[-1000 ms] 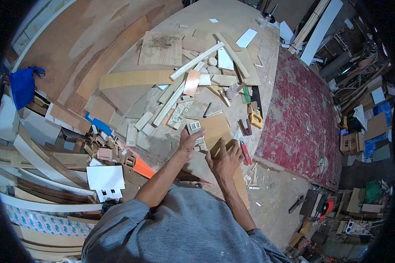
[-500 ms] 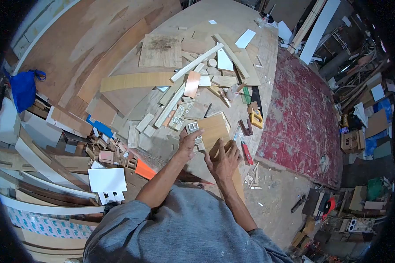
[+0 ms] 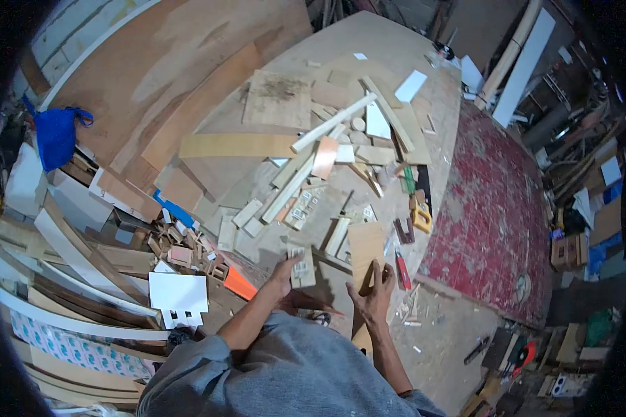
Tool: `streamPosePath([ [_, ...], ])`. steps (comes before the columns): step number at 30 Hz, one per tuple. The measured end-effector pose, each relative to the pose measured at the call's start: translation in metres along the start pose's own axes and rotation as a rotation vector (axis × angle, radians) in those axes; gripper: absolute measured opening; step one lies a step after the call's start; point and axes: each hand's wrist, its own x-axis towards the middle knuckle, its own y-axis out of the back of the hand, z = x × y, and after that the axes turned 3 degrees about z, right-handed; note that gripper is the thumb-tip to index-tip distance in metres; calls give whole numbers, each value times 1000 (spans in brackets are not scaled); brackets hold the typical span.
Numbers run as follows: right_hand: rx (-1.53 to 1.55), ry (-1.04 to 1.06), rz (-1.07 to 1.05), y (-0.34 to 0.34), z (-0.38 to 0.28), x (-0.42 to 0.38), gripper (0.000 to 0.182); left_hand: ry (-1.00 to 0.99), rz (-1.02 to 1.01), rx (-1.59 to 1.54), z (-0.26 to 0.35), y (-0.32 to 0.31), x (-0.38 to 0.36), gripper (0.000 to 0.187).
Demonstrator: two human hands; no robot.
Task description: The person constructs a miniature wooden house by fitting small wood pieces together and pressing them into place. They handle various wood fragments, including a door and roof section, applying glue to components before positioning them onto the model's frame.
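Note:
In the head view, my left hand [image 3: 282, 279] grips a small light panel [image 3: 303, 270] with little window-like frames on its face, near the front edge of the worktable. My right hand [image 3: 374, 299] has its thumb and fingers on a thin wooden board [image 3: 366, 242], which stands tilted away from the panel. Between the hands and a little beyond, light wood strips [image 3: 336, 238] rest on the table. Farther off lies another piece with small window frames [image 3: 302, 210]. A red-handled tool [image 3: 403, 272] is just right of the board.
Offcuts, including a long pale batten [image 3: 334, 124], clutter the worktable [image 3: 240, 177]. A yellow-handled tool [image 3: 420, 215] sits at its right edge. Scrap pieces [image 3: 181, 256] and an orange object [image 3: 240, 283] are to the left. Red flooring [image 3: 480, 222] spans the right side.
My hands have moved apart. The board has shifted right and closer to me with my right hand, while the windowed panel has come down-left in my left hand. The view has shifted slightly.

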Motion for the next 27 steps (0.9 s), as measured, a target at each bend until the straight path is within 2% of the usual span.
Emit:
streamPosePath([
  [1, 10, 13, -5, -4, -4, 14, 87, -50, 49, 77, 8, 2, -21, 37],
  [3, 10, 64, 51, -14, -24, 54, 87, -123, 114, 73, -1, 43, -13, 38],
  [7, 91, 139, 247, -53, -88, 185, 79, -319, 243, 154, 5, 98, -21, 40],
  [8, 78, 144, 255, -63, -105, 222, 77, -317, 258, 151, 9, 109, -24, 40],
  [11, 4, 24, 208, -101, -163, 330, 102, -434, 265, 238, 17, 137, -31, 39],
  [12, -49, -95, 41, -106, -183, 360, 107, -339, 277, 226, 19, 143, -31, 38],
  [13, -69, -84, 197, -123, -190, 378, 105, -245, 286, 214, 22, 147, -30, 38],
  [14, -81, -84, 284, -126, -206, 386, 92, -281, 248, 166, 23, 147, -33, 42],
  [15, -83, -92, 280, -124, -215, 385, 92, -274, 250, 170, 24, 152, -25, 42],
  [17, 280, 173, 78, -112, -223, 369, 79, -290, 317, 372, 11, 161, -2, 47],
  [18, 380, 138, -112, -98, -233, 333, 61, -296, 255, 246, 24, 133, -20, 47],
  [19, 543, 352, -311, -101, -220, 305, 44, -281, 247, 238, 20, 135, -6, 47],
  [20, 697, 217, -550, -64, -246, 258, 28, -237, 198, 321, 11, 145, 13, 44],
  [21, 919, 317, -805, -65, -237, 236, 30, -191, 146, 408, 4, 149, 26, 41],
  [22, 1042, 281, -883, -38, -262, 209, 31, -192, 66, 367, 13, 134, 18, 35],
  [23, 1246, 300, -949, -29, -275, 185, 36, -692, -49, 719, -54, 209, 87, 32],
  [24, 1430, 248, -1105, -7, -295, 169, 44, -664, -60, 720, -17, 157, 45, 32],
  [25, 1559, 326, -1191, 6, -307, 157, 49, -70, 30, 422, 35, 89, 3, 39],
  [26, 1743, 561, -1153, 0, -318, 140, 49, -45, 24, 428, 23, 93, 15, 39],
  [27, 1746, 588, -1091, 5, -323, 124, 45, -138, 29, 520, 8, 109, 31, 38],
])
